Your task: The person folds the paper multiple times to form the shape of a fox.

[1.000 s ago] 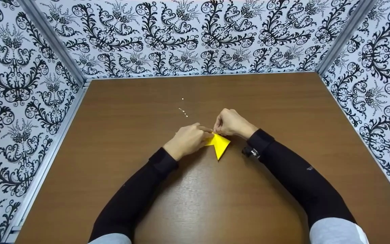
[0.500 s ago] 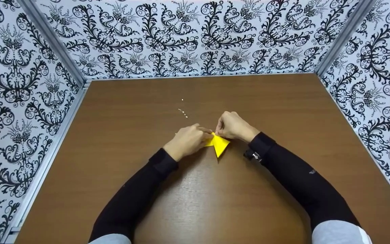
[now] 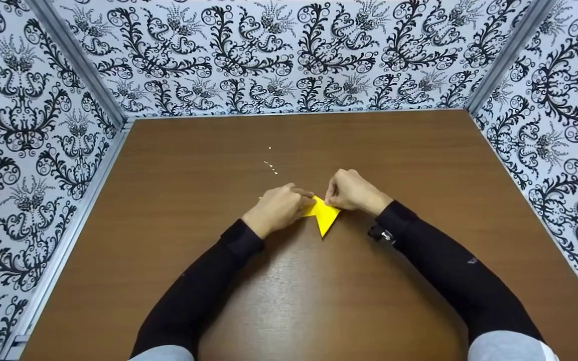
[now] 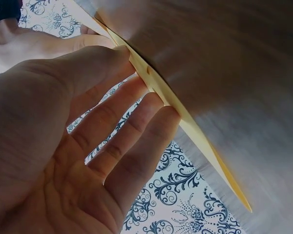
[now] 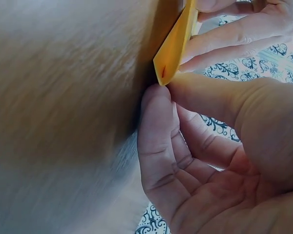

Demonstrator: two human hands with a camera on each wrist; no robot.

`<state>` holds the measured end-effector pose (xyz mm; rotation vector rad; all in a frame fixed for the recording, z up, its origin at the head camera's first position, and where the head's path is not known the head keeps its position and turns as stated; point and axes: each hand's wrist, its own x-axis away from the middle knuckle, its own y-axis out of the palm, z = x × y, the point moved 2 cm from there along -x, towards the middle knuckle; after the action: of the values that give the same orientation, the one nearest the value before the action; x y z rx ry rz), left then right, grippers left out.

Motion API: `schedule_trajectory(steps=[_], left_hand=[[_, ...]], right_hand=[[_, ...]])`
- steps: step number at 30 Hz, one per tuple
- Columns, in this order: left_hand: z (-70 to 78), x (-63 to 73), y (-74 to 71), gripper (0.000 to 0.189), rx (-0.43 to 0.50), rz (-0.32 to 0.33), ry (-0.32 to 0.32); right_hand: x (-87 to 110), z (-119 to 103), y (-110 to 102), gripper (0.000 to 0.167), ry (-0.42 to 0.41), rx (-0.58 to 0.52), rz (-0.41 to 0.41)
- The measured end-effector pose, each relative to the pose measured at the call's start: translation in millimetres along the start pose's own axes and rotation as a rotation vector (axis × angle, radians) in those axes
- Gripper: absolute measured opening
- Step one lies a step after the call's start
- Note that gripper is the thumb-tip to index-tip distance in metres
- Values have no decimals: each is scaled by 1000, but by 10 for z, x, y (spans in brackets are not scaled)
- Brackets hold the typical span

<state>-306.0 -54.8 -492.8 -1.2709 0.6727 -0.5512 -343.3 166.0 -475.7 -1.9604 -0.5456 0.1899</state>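
Note:
A folded piece of yellow paper (image 3: 326, 218) with pointed corners lies on the table, its left part hidden beneath my left hand (image 3: 283, 204). That hand's fingers are extended, and their tips press on the paper (image 4: 198, 136) along with the thumb in the left wrist view. On the other side, my right hand (image 3: 353, 191) is at the paper's upper right edge, its thumb and index finger pinching there. The right wrist view shows those two digits meeting at a narrow tip of the paper (image 5: 174, 54), which bears a small reddish mark.
Several tiny white specks (image 3: 271, 166) lie on the brown wooden table (image 3: 289, 301) beyond the hands. Walls with black-and-white scroll patterns (image 3: 289, 55) enclose its back and sides, with grey metal posts (image 3: 504, 55) at the rear corners.
My right hand has slid a little right and toward me along the paper's upper edge. The paper's near point rose slightly, then came back down. My left hand has stayed in place.

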Motion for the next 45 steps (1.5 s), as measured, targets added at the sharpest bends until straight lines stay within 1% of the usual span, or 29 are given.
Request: schedule_trajectory(steps=[3, 10, 15, 20, 27, 32, 38, 45], left_hand=[[-3, -1, -13, 25, 4, 4, 0], [-4, 4, -24, 24, -15, 21, 8], [-6, 8, -16, 26, -7, 7, 0], [-17, 6, -14, 28, 4, -8, -21], [-19, 15, -9, 31, 38, -23, -22], [-25, 25, -24, 31, 27, -22, -25], [-25, 11, -30, 31, 25, -37, -27], [-7, 12, -18, 31, 41, -35, -30]], right_hand=[[29, 12, -17, 7, 15, -6, -5], [105, 78, -19, 7, 20, -29, -14], [183, 131, -7, 7, 19, -53, -20], [247, 149, -12, 8, 28, -50, 1], [357, 205, -6, 7, 82, -58, -18], [373, 227, 0, 8, 81, -63, -11], [373, 235, 0, 7, 91, -79, -5], [401, 240, -12, 6, 96, -140, -8]])
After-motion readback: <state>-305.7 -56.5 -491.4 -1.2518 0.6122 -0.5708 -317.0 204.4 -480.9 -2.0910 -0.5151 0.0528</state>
